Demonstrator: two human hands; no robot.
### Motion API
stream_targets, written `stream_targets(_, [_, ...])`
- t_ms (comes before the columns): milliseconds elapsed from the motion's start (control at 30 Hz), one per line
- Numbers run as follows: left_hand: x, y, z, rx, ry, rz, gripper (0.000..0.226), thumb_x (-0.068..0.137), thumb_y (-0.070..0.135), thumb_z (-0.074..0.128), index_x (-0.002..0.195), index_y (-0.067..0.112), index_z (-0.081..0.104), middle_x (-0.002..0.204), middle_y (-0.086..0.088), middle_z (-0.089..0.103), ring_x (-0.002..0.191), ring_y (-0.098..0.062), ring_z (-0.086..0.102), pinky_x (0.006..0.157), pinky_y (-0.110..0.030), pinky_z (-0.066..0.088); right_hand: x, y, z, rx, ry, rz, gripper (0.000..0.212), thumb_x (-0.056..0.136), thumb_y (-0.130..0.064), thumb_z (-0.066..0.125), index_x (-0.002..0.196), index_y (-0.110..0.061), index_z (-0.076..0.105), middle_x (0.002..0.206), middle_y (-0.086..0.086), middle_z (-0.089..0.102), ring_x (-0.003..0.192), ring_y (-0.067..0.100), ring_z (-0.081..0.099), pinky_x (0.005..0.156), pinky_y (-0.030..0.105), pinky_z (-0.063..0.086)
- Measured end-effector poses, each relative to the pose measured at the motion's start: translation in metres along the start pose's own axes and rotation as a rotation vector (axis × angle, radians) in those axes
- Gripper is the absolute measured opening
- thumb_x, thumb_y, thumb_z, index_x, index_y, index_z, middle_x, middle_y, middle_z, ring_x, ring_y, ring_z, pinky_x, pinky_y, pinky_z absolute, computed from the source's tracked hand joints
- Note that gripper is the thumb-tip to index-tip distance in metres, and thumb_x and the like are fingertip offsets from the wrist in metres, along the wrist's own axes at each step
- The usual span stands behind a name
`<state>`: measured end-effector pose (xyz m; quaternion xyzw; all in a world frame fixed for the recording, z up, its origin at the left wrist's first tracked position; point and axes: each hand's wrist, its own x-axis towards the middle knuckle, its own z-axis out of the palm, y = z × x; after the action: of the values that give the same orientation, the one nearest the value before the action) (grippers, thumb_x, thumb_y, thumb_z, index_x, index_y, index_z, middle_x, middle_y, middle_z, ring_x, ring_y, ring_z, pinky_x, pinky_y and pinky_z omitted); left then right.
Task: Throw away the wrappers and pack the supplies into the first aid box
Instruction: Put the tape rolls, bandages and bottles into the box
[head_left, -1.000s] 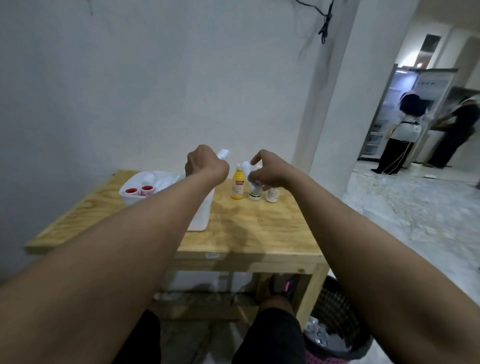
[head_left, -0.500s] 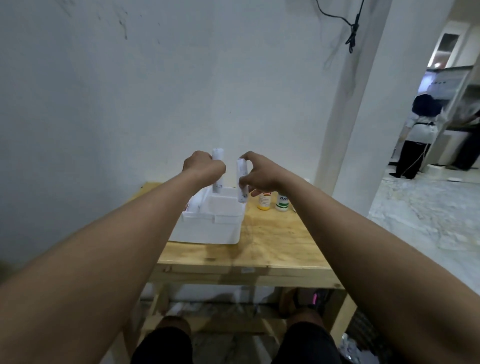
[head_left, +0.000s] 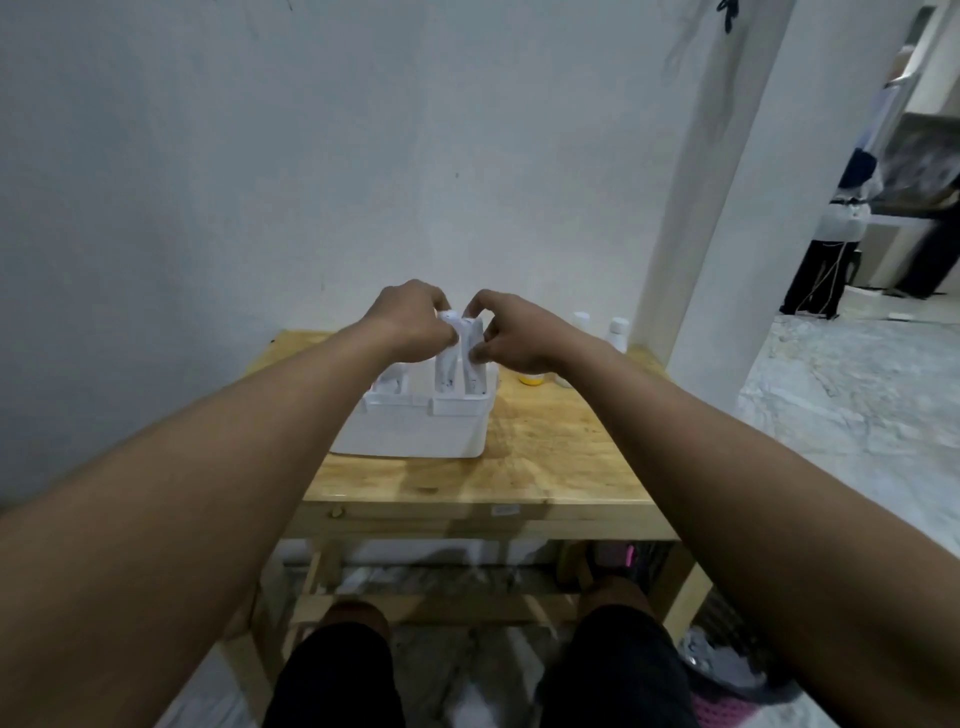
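A white first aid box (head_left: 415, 431) stands on the wooden table (head_left: 545, 457). My left hand (head_left: 405, 325) pinches the top of a white roll (head_left: 448, 364) that stands upright in the box's right compartment. My right hand (head_left: 511, 332) pinches a second white roll (head_left: 474, 371) right beside it, also upright in that compartment. The lower ends of both rolls are hidden by the box wall. A yellow bottle (head_left: 531, 378) shows partly under my right wrist.
Two white-capped bottles (head_left: 618, 332) stand behind my right forearm on the table. A dark mesh bin (head_left: 727, 670) with wrappers sits on the floor at the table's right leg. A person stands in the far right room. The wall runs close behind the table.
Both hands came down and together, lowering the two white rolls from above the box into its right compartment. The camera swung left and tilted down.
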<state>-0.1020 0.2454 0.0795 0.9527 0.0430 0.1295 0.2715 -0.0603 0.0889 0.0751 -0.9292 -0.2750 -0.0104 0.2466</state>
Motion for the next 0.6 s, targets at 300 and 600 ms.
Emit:
stream_targets(300, [-0.001,-0.004,-0.002,0.211,-0.14,-0.002,0.025,0.077,0.028,0.075,0.102,0.023,0.074,0.1,-0.001,0.065,0.094,-0.025,0.06,0.073,-0.033,0.05,-0.003,0.003,0.005,-0.089,-0.062,0.015,0.033,0.08,-0.019,0.077,0.112,-0.021,0.072,0.107,0.001,0.07,0.094,0.021,0.064,0.083,0.037,0.057])
stream_targets(600, [-0.009,-0.003,-0.008,0.295,-0.177,0.021,0.028,0.071,0.029,0.079,0.099,0.032,0.077,0.099,0.005,0.064,0.102,-0.023,0.058,0.093,-0.042,0.053,-0.007,-0.003,0.007,-0.091,-0.147,0.002,0.028,0.08,-0.019,0.075,0.108,-0.024,0.075,0.107,0.0,0.073,0.096,0.019,0.066,0.075,0.029,0.051])
